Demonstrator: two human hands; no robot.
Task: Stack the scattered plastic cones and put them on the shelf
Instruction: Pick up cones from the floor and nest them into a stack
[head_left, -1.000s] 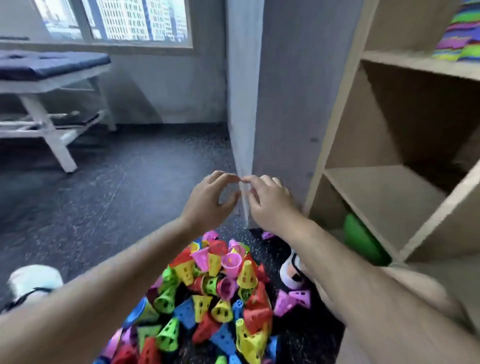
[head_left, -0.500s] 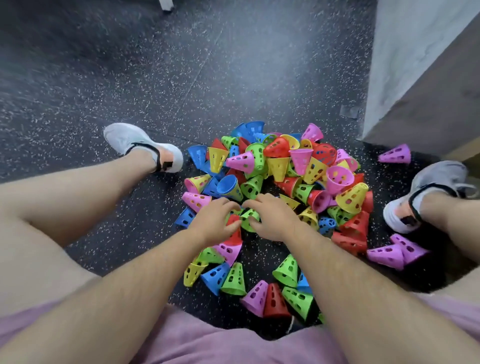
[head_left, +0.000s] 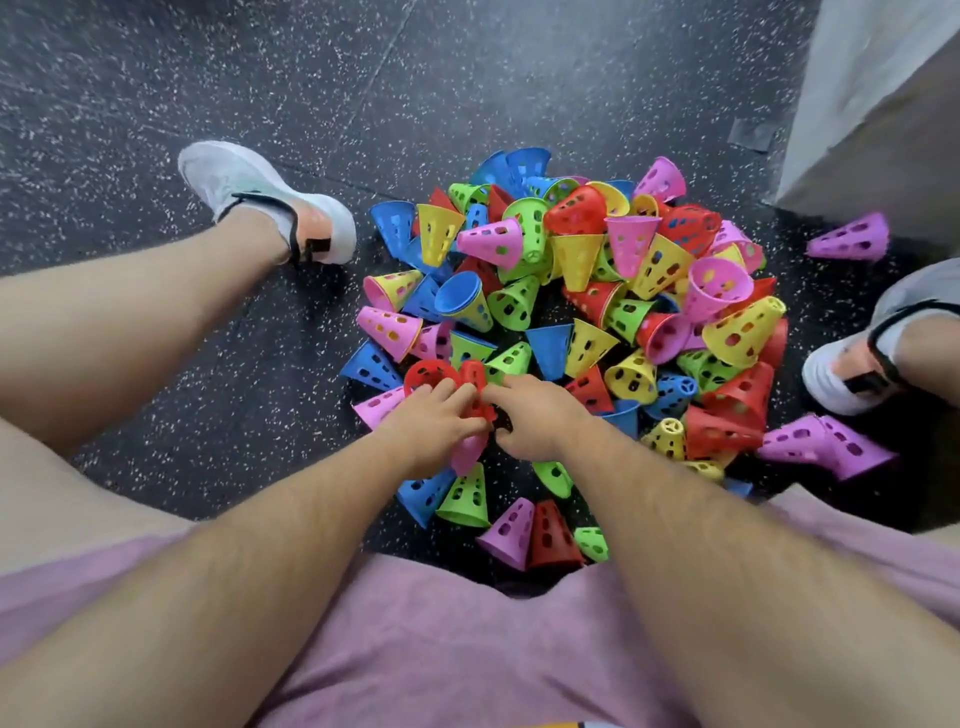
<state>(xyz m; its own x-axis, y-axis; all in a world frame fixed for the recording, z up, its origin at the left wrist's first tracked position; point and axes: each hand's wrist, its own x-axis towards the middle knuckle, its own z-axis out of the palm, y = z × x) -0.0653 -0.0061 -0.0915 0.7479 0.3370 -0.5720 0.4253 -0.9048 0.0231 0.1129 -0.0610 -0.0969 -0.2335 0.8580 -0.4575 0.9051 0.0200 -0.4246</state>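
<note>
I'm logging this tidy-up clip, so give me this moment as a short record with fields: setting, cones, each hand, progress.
setting: dark speckled floor; wall at right
cones: mixed-colour pile on the floor; one purple cone lies apart by the wall
left hand: grips a red cone at the pile's near edge
right hand: fingertips at that cone or a red one beside it; grip unclear
progress: no finished stack visible; shelf out of view
</note>
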